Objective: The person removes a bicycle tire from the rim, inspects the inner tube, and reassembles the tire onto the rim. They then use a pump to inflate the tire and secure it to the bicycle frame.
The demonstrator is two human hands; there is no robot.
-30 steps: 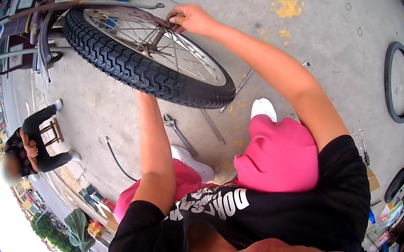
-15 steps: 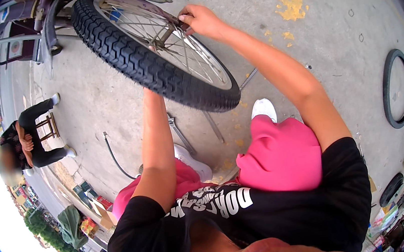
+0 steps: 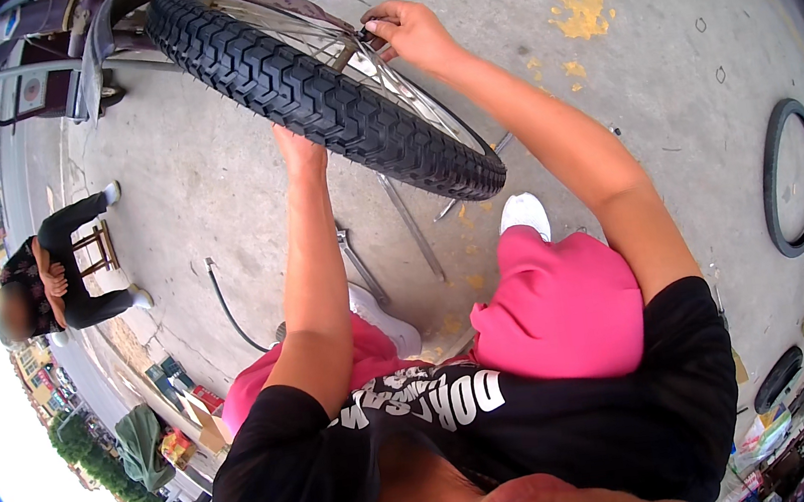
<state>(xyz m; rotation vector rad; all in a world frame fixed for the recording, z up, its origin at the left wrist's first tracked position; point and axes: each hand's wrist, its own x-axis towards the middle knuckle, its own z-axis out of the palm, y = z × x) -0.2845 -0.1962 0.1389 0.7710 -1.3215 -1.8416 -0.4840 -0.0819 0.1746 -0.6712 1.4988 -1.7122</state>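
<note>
A bicycle wheel (image 3: 391, 82) with a black knobby tyre (image 3: 323, 100) stands tilted before me, its tread toward me. At the far side of the hub my right hand (image 3: 411, 37) is closed, thumb and fingers pinched on the end of the wheel axle (image 3: 363, 37). My left hand (image 3: 297, 148) reaches up behind the near side of the tyre. The tyre hides its fingers, so their grip cannot be made out. Beyond the wheel's upper left end is a curved metal mudguard (image 3: 101, 47) on a dark purple cycle frame (image 3: 47, 54).
On the concrete under the wheel lie a long metal strip (image 3: 409, 225) and a wrench-like tool (image 3: 361, 266). A black hose (image 3: 228, 302) curves at left. A loose tyre (image 3: 772, 180) lies at right. A person (image 3: 53, 269) sits at far left with arms crossed.
The wheel has tilted, showing more tread and less of its spokes, and its near end has swung right. My right hand has shifted slightly with the axle; my left stays behind the tyre.
</note>
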